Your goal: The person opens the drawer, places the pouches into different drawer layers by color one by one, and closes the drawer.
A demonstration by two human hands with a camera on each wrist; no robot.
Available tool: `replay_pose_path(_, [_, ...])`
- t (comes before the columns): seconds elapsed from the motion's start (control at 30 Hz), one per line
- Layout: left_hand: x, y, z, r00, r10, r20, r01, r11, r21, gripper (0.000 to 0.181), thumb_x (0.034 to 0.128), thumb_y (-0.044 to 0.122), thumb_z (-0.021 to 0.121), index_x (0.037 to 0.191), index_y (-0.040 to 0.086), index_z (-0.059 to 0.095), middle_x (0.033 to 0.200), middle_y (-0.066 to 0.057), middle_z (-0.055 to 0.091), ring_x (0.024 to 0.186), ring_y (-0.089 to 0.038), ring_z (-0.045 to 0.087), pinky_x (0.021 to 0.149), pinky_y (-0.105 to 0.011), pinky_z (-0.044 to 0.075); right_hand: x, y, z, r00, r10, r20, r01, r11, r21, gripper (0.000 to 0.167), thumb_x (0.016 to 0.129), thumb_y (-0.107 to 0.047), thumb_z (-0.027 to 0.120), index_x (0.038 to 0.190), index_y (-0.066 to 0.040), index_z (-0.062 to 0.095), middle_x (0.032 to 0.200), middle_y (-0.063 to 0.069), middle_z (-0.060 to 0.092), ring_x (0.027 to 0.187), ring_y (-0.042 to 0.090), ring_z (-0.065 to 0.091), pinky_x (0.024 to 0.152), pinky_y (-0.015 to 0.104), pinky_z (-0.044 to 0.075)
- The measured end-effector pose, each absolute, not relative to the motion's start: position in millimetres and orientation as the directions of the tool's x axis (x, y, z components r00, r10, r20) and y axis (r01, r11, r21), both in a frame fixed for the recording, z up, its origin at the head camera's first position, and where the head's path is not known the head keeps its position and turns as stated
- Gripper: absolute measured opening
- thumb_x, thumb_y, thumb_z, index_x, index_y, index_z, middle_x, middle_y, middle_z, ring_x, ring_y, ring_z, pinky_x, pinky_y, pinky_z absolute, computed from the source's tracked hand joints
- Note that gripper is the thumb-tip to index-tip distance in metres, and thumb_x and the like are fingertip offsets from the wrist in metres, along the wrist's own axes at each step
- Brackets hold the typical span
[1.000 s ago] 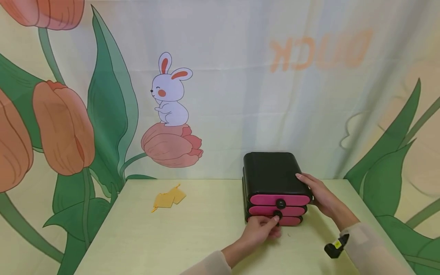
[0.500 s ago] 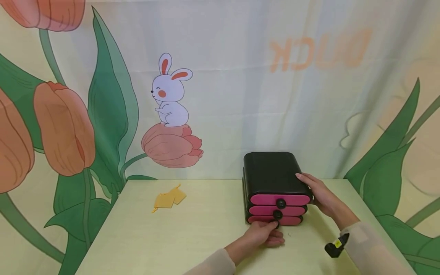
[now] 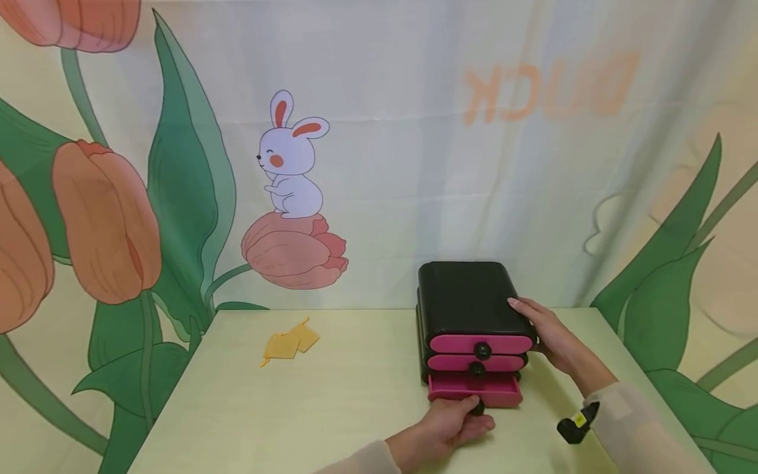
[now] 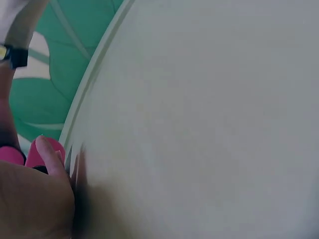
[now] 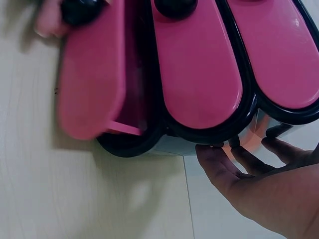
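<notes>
A black drawer unit [image 3: 468, 296] with three pink-fronted drawers stands on the table at the right. Its bottom drawer [image 3: 503, 399] is pulled partly out, while the upper two are closed. My left hand [image 3: 441, 424] pinches that drawer's round black knob [image 3: 478, 409] beneath the thumb; other fingers extend below it. Against the unit's right side rests my right hand [image 3: 551, 336], one fingertip at the top edge. In the right wrist view, the fingers [image 5: 219, 167] of this hand touch the side wall. The left wrist view mostly shows table, with the left hand [image 4: 35, 199] in its corner.
Two small yellow pouches [image 3: 290, 342] with drawstrings lie on the table [image 3: 249, 408] at the left. Behind the table hangs a curtain [image 3: 391, 164] printed with tulips and a rabbit. A black device [image 3: 577, 424] is at the right sleeve.
My left hand has gone from the middle drawer's knob down to the bottom one, and the bottom drawer has slid out towards me. The right hand has stayed in place.
</notes>
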State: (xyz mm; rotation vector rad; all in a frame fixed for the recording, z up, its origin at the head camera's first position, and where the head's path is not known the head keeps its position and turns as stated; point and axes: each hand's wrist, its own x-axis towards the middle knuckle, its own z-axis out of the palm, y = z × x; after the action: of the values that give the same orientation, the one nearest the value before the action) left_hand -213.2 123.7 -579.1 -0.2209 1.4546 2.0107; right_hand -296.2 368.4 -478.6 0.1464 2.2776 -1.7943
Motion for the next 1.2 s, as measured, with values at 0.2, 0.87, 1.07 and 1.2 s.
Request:
replay_pose_path(0.2, [-191, 120, -575, -0.745, 0.439, -0.503, -0.609, -0.136, 0.782, 0.027, 0.1085, 0.022, 0.063, 0.111, -0.004, 0.072, 0.096, -0.018, 0.079, 0.085, -0.018, 0.079, 0.08, -0.03, 0.063, -298, 369, -475, -0.967, -0.072, -0.243, 0.217, 0.261, -0.941, 0.106, 0.102, -0.072, 0.049, 0.17, -0.007, 0.002, 0.173, 0.027, 0.015, 0.157, 0.049, 0.019, 0.122, 0.067, 0.027])
replay_pose_path(0.87, [-179, 78, -573, -0.624, 0.627, -0.465, -0.423, 0.23, 0.877, 0.034, 0.1073, 0.033, 0.064, 0.1, 0.003, 0.078, 0.092, -0.008, 0.08, 0.075, -0.007, 0.072, 0.067, -0.018, 0.058, -296, 367, -480, -0.964, -0.087, -0.252, 0.223, 0.254, -0.941, 0.104, 0.103, -0.071, 0.048, 0.17, -0.007, 0.0, 0.173, 0.027, 0.012, 0.157, 0.05, 0.018, 0.121, 0.068, 0.029])
replay_pose_path(1.07, [-195, 30, -558, -0.623, 0.731, -0.279, -0.156, 0.234, 0.96, 0.032, 0.108, 0.029, 0.063, 0.111, 0.001, 0.078, 0.094, -0.007, 0.08, 0.083, -0.017, 0.077, 0.078, -0.033, 0.064, -295, 367, -480, -0.966, -0.09, -0.244, 0.214, 0.258, -0.942, 0.104, 0.103, -0.071, 0.048, 0.17, -0.007, 0.001, 0.173, 0.027, 0.013, 0.156, 0.049, 0.021, 0.121, 0.067, 0.03])
replay_pose_path(1.2, [-214, -6, -547, -0.72, 0.672, -0.172, -0.042, 0.206, 0.978, 0.03, 0.1071, 0.026, 0.065, 0.114, -0.002, 0.074, 0.098, -0.013, 0.079, 0.087, -0.026, 0.078, 0.078, -0.041, 0.065, -295, 368, -481, -0.967, -0.09, -0.239, 0.209, 0.258, -0.943, 0.104, 0.103, -0.071, 0.048, 0.17, -0.007, 0.001, 0.174, 0.027, 0.012, 0.157, 0.05, 0.019, 0.12, 0.067, 0.03])
